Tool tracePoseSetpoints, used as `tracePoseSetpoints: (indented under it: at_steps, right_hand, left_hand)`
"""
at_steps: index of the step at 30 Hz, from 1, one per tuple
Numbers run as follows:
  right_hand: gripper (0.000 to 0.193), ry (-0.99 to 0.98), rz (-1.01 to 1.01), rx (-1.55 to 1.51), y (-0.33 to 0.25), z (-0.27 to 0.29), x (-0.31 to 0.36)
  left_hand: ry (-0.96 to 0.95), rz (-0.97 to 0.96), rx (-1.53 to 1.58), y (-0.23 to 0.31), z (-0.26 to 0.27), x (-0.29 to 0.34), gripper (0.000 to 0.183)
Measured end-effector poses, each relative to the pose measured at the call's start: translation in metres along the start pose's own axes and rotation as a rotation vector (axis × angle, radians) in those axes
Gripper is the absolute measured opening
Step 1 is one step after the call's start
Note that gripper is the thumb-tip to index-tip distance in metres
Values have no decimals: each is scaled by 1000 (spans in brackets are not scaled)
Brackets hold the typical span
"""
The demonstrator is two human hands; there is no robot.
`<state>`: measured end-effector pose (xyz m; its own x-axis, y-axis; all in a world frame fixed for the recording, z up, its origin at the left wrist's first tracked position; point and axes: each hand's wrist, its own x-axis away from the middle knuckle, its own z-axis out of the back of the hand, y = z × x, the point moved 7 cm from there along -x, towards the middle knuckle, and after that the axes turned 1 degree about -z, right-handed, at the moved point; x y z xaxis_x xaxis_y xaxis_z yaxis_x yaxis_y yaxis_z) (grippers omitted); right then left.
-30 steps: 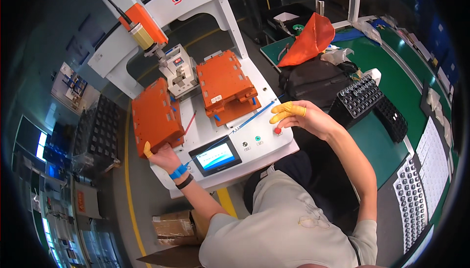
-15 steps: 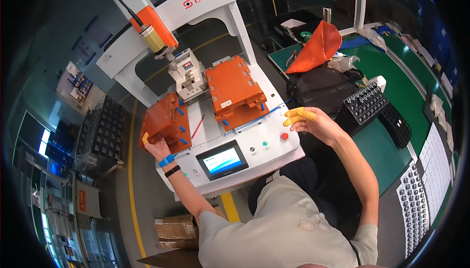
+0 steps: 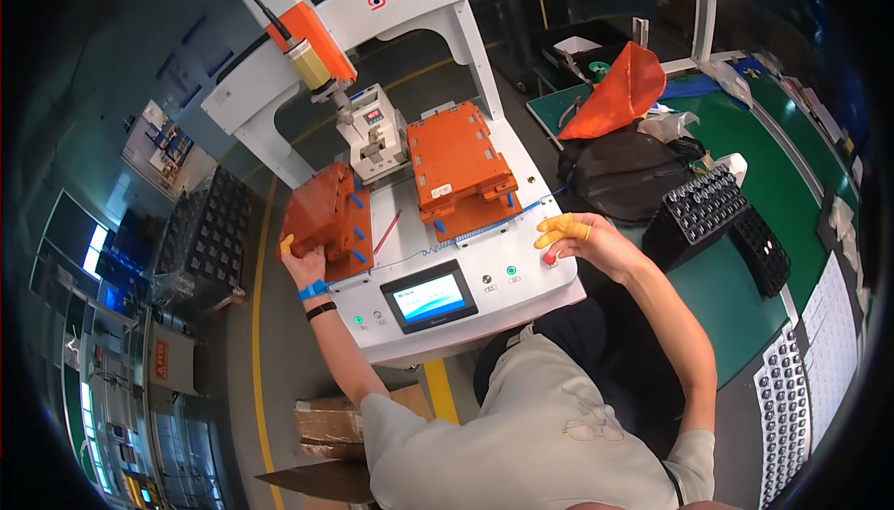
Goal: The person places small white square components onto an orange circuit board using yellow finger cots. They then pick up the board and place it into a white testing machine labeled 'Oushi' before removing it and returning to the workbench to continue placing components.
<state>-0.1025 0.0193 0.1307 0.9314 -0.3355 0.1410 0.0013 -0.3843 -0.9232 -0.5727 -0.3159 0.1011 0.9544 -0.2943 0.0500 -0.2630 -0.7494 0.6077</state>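
My left hand (image 3: 306,266), a yellow finger cot on it, grips the near left edge of an orange fixture plate (image 3: 318,207) at the left of the machine bed. That plate leans over an orange base (image 3: 358,228) with blue pegs along its side. My right hand (image 3: 589,242) hovers at the bed's front right corner with loosely bent fingers, several in yellow cots, and nothing seen in them. Just under its fingertips is a red push button (image 3: 549,258), partly covered; contact cannot be told. A second orange fixture (image 3: 458,158) stands between the hands, its top plate lying flat.
The white machine's gantry (image 3: 400,7) arches behind, carrying a screwdriver head (image 3: 315,68) above a small white feeder (image 3: 372,142). A touchscreen (image 3: 429,296) sits in front. A red pen-like stick (image 3: 387,231) and a blue coiled cord (image 3: 466,235) lie on the bed. Black trays (image 3: 698,207) stand right.
The whole view has shifted slightly right. My right hand is now lower over the red button, which it partly covers. My left hand stays at the left orange plate, its fingers tucked further in.
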Motion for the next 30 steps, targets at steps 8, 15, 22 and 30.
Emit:
tracePoseSetpoints:
  at_steps: [8, 15, 22, 30]
  right_hand:
    - [32, -24, 78, 154, -5, -15, 10]
    - [30, -61, 123, 175, -1, -28, 24]
    - [29, -4, 189, 172, 0, -6, 47]
    - [30, 29, 187, 132, 9, -3, 54]
  left_hand:
    - [-20, 40, -31, 5, -5, -9, 36]
    - [163, 5, -27, 8, 9, -20, 41]
    - [360, 148, -117, -15, -13, 3, 57]
    - [163, 10, -212, -2, 12, -15, 58]
